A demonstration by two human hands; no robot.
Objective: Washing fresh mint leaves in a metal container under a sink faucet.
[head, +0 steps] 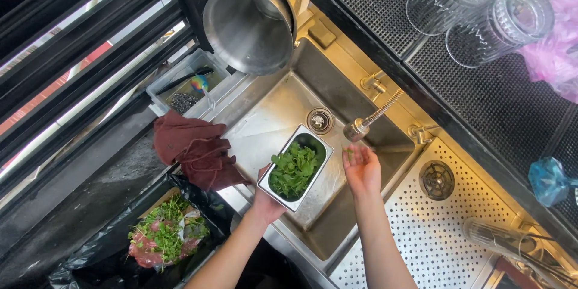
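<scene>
Steel pan [321, 144] of greens [294, 170] rests in left hand [267, 203] grip.

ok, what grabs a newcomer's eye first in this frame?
Dead centre, the left hand holds a rectangular steel pan of green leaves over the sink, while the right hand is open, palm up, just under the spring-neck faucet head. At lower left, a black-lined bin holds discarded greens and pinkish scraps. A dark red cloth lies bunched on the sink's left edge.
</scene>
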